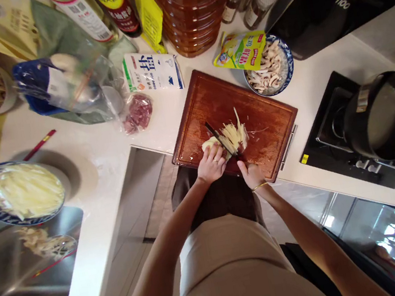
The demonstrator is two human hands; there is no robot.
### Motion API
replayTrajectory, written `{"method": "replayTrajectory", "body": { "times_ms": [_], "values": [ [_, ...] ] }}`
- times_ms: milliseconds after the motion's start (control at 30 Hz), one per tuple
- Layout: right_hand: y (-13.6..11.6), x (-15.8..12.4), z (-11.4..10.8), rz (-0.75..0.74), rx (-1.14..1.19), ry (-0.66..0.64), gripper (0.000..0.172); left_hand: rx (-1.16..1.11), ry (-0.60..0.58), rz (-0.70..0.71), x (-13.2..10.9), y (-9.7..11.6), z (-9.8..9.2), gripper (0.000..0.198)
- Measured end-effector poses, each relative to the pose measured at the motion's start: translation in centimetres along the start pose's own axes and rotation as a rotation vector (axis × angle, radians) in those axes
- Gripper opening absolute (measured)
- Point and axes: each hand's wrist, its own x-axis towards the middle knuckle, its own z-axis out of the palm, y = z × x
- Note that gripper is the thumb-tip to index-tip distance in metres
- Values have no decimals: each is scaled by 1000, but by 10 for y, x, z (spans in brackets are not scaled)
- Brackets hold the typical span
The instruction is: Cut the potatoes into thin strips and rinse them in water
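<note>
White countertop (101,164) (steel sink (13,295) alongside)

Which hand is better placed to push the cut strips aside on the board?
Right: the right hand holds the knife, whose blade lies against the cut strips. The left hand is pressing the uncut piece.

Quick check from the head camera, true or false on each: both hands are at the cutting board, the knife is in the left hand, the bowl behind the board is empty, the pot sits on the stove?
1. Both hands are at the cutting board. True.
2. The left hand holds the knife. False: the right hand holds it; the left presses the pale vegetable.
3. The bowl behind the board is empty. False: it holds sliced mushrooms.
4. The pot sits on the stove. True.
</note>
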Motion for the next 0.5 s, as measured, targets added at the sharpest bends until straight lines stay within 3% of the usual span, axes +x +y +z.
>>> {"method": "replayTrajectory", "body": {
  "times_ms": [167, 333, 500],
  "values": [
    [0, 0, -5, 10, 201, -73, 67, 0, 23, 11, 0, 0, 0, 40],
    [0, -14, -13, -42, 91, -21, 64, 9, 46, 31, 0, 1, -1, 37],
    [2, -19, -17, -35, 34, -25, 65, 25, -18, 20, 2, 1, -4, 36]
  ]
}}
